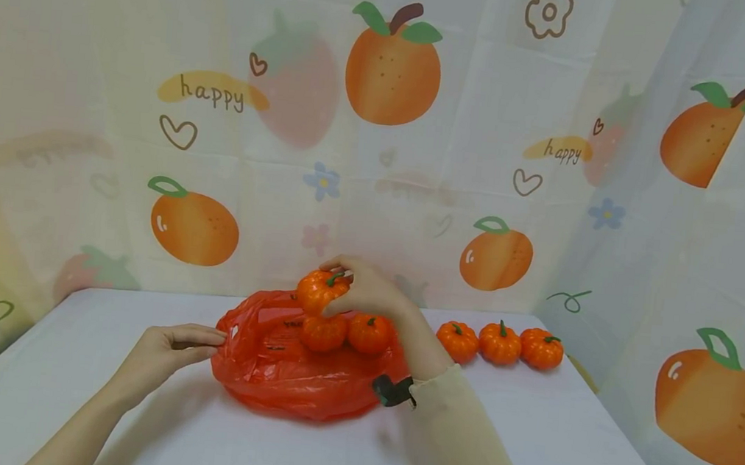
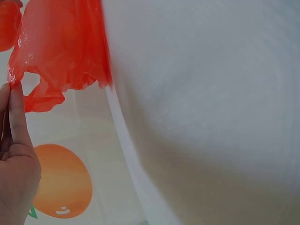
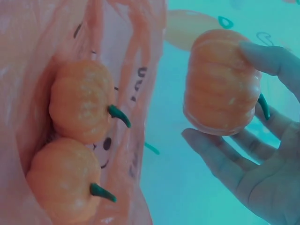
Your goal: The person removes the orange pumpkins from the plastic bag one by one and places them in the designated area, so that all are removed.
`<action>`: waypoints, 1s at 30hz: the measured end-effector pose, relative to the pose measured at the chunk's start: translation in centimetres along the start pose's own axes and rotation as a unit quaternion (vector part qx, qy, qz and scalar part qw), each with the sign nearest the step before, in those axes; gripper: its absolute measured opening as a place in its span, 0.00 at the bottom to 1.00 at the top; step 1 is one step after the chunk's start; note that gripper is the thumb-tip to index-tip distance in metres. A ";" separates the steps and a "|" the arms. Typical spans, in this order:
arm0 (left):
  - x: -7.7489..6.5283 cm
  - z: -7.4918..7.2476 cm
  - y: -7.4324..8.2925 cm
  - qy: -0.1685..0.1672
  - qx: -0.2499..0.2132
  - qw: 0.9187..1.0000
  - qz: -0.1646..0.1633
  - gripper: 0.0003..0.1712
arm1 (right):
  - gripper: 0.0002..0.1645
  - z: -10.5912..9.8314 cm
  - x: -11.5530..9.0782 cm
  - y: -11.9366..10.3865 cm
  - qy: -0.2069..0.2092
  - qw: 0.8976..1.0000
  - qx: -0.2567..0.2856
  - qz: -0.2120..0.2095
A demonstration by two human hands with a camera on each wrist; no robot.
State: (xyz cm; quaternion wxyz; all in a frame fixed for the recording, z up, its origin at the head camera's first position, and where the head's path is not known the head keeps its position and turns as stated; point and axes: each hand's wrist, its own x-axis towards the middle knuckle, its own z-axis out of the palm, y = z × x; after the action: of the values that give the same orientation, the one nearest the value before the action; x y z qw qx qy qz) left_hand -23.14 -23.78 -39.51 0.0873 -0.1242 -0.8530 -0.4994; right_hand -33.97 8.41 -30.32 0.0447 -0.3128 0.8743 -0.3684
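A thin red plastic bag lies on the white table with its mouth spread. Inside it sit two small orange pumpkins side by side, one pumpkin and another pumpkin, both with green stems. My left hand pinches the bag's left rim between thumb and fingers; the left wrist view shows the fingertips on the red plastic. Above the bag, my right hand grips a third pumpkin between thumb and fingers, its green stem toward the palm.
On the table's right, three more pumpkins stand in a row beyond my right forearm. A fruit-printed curtain hangs behind the white table and along its sides. A black strap piece hangs at my right wrist.
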 end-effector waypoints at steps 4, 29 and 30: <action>0.0 0.0 -0.1 -0.001 -0.001 1.000 -0.002 0.17 | 0.39 -0.7 -0.6 0.3 0.007 1.000 -0.001 0.000; 0.1 0.0 -0.2 0.003 0.004 1.000 -0.005 0.17 | 0.38 -5.4 -4.9 2.9 0.045 0.999 -0.017 0.023; 0.1 0.0 -0.2 0.003 0.004 1.000 -0.004 0.17 | 0.39 -5.6 -5.2 3.1 0.048 0.998 -0.020 0.027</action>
State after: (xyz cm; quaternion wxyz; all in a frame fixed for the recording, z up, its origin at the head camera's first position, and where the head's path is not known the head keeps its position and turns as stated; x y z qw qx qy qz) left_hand -23.33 -23.85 -39.63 0.0883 -0.1189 -0.8551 -0.4969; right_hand -33.11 16.49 -29.13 0.0065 -0.2719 0.8907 -0.3642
